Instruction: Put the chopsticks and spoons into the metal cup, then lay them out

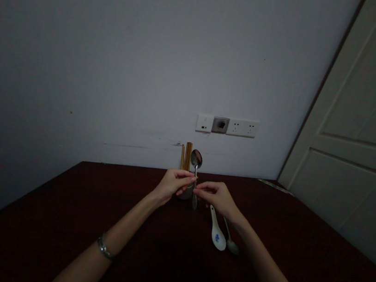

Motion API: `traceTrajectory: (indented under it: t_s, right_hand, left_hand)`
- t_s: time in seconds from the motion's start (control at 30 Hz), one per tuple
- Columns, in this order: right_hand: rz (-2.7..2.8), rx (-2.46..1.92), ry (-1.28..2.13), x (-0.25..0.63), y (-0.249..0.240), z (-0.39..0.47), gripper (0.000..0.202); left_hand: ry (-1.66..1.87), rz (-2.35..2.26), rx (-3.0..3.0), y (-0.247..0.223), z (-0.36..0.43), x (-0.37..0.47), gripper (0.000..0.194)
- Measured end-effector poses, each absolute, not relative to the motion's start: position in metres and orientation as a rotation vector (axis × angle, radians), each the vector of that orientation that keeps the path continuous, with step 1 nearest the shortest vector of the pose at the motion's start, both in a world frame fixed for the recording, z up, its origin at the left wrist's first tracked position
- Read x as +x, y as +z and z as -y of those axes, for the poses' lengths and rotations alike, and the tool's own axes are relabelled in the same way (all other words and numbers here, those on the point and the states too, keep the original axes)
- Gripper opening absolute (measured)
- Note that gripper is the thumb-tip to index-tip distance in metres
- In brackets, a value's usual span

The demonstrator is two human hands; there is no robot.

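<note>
A metal spoon [197, 159] is held upright, bowl at the top, between my two hands. My left hand [174, 184] pinches its handle from the left, and my right hand [216, 195] pinches it a little lower from the right. Behind my left hand stands a holder [186, 193], partly hidden, with wooden chopsticks [187, 156] upright in it. On the dark red table, below my right hand, lie a white ceramic spoon [217, 237] with a blue mark and, beside it, another spoon [232, 246] with a thin handle.
The table [95, 202] reaches back to a grey wall [114, 65] with sockets [242, 128] and a switch panel. A pale panelled door [356, 136] stands at the right. A flat strip [276, 186] lies near the table's back right corner.
</note>
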State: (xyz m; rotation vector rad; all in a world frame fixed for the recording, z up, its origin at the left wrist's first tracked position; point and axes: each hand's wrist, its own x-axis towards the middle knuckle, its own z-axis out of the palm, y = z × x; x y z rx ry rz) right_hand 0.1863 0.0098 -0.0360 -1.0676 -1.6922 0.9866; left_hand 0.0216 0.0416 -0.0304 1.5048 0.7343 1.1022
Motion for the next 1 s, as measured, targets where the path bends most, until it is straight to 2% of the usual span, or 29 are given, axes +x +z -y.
traceTrajectory:
  t_s: [0.37, 0.6, 1.0]
  right_hand:
    - [1.584, -1.029, 0.962, 0.196, -0.029, -0.012, 0.031]
    - [1.443, -1.036, 0.994, 0.191, -0.029, -0.012, 0.038]
    - [1.430, -1.021, 1.023, 0.191, -0.029, -0.012, 0.033]
  left_hand:
    - [1.048, -0.735, 1.504, -0.027, -0.038, 0.020, 0.030]
    - [0.988, -0.730, 1.579, -0.032, -0.036, 0.024, 0.032]
    - [0.941, -0.677, 1.501, -0.037, -0.033, 0.030, 0.034]
